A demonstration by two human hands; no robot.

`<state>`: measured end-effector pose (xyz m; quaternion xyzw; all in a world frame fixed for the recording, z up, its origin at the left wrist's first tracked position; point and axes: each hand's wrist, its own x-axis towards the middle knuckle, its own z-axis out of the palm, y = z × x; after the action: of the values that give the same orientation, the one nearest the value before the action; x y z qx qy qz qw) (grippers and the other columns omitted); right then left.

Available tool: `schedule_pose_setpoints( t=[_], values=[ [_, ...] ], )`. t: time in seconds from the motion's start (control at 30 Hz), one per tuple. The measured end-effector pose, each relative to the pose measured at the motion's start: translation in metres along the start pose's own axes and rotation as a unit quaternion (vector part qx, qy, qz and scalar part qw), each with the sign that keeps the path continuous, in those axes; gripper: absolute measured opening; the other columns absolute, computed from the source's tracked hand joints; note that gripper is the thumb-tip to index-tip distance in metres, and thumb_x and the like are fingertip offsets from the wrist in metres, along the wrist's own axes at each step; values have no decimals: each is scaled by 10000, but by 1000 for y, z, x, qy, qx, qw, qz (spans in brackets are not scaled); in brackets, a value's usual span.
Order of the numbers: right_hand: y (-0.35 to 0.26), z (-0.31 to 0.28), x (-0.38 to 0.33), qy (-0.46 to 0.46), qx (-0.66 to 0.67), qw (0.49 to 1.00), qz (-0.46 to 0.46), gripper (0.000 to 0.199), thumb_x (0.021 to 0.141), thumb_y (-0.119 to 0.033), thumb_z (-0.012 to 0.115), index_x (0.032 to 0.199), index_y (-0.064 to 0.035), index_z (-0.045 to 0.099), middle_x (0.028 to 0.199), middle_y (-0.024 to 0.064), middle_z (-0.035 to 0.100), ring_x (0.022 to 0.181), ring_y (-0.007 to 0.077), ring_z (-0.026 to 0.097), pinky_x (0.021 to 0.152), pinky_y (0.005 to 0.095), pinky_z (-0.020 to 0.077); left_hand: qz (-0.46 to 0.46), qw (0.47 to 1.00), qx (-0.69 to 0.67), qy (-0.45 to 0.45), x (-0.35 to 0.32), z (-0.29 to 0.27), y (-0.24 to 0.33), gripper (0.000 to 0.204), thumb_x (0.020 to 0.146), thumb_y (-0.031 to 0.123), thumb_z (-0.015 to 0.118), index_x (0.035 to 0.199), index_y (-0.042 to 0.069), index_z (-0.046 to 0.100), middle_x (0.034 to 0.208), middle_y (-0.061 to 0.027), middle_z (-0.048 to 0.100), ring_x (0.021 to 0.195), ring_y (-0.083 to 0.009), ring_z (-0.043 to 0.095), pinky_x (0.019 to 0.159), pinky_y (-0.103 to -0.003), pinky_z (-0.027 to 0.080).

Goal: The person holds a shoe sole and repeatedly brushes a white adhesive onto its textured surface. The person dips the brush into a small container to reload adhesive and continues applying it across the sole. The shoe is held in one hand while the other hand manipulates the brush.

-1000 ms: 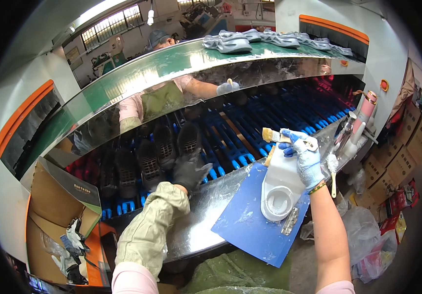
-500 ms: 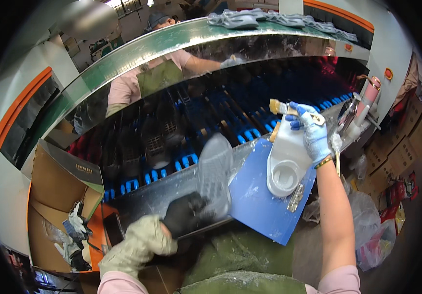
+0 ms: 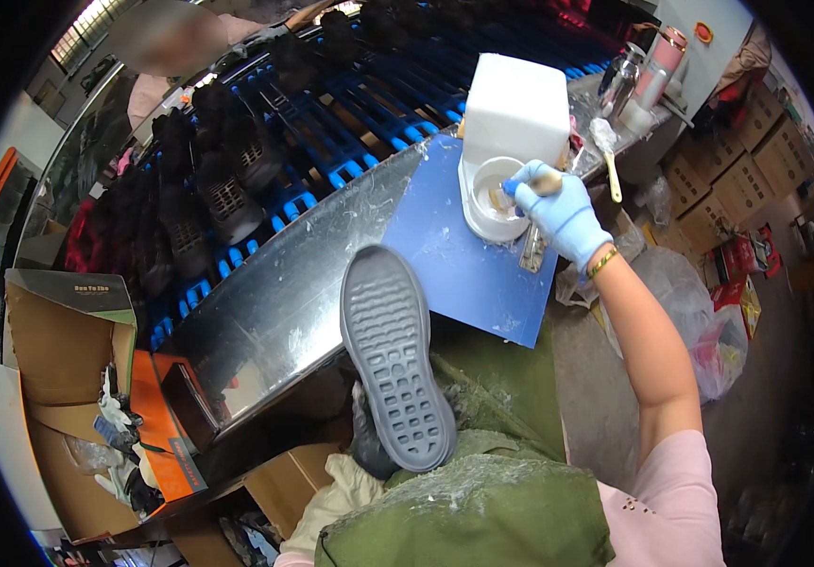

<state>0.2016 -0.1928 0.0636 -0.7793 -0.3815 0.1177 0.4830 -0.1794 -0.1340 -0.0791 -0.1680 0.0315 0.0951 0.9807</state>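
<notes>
A grey shoe sole (image 3: 390,350) stands upright over my lap, its hollow, gridded face turned towards me. My left hand (image 3: 369,437), in a black glove, grips it from behind at the lower left; most of the fingers are hidden by the sole. In a light-blue glove, my right hand (image 3: 565,210) is closed around a brush (image 3: 547,181), whose bristle end is down inside a round white cup (image 3: 499,231). That cup sits at the front of a white dispenser (image 3: 517,111) on a blue board (image 3: 445,255) spotted with white.
Behind the metal ledge (image 3: 274,321), dark shoe uppers (image 3: 222,189) rest on a conveyor with blue holders (image 3: 355,172). A white-coated brush (image 3: 607,156) and a pink bottle (image 3: 664,61) are at the right. An open box (image 3: 67,345) with gloves stands left; plastic bags (image 3: 681,302) hang right.
My right hand has lowered the brush from above the dispenser into the cup. The sole has come closer to my lap with its gridded face towards me. The view has shifted.
</notes>
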Motion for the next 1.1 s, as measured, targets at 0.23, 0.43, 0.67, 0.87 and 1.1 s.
schedule_pose_setpoints(
  t=[0.23,0.43,0.67,0.87,1.1],
  values=[
    [33,-44,-35,25,368,925,88,256,1022,-215,590,1126,-13,706,880,64,730,669,82,643,596,199,490,42,998,19,50,14,17,-2,646,1006,454,604,1458,8,483,1335,-264,616,1178,-412,659,992,-549,570],
    [-4,58,-70,-67,601,772,193,332,1028,-233,612,1199,49,653,1043,120,699,792,130,631,655,248,500,40,998,18,-36,14,26,-10,650,995,429,623,1452,-10,481,1334,-276,613,1163,-419,665,985,-537,580],
    [-49,172,-50,-99,291,942,134,153,1003,-221,665,987,-69,682,835,22,723,683,74,604,637,241,494,85,992,78,54,4,37,-5,567,1036,393,529,1407,-35,514,1287,-241,647,1096,-372,698,896,-493,623],
    [-85,108,-160,-401,264,870,-114,79,940,-119,677,930,-44,700,882,43,716,796,116,681,724,297,553,618,761,-136,-140,46,-63,-46,266,1025,220,619,1185,10,648,1241,-142,686,1010,-127,704,836,-242,579],
    [-50,166,-78,-65,272,959,41,110,984,-161,660,1033,-70,696,880,1,699,734,47,606,646,213,511,56,992,41,110,-21,27,3,550,1007,406,574,1372,-5,558,1249,-228,673,1041,-389,714,879,-538,617]
  ],
)
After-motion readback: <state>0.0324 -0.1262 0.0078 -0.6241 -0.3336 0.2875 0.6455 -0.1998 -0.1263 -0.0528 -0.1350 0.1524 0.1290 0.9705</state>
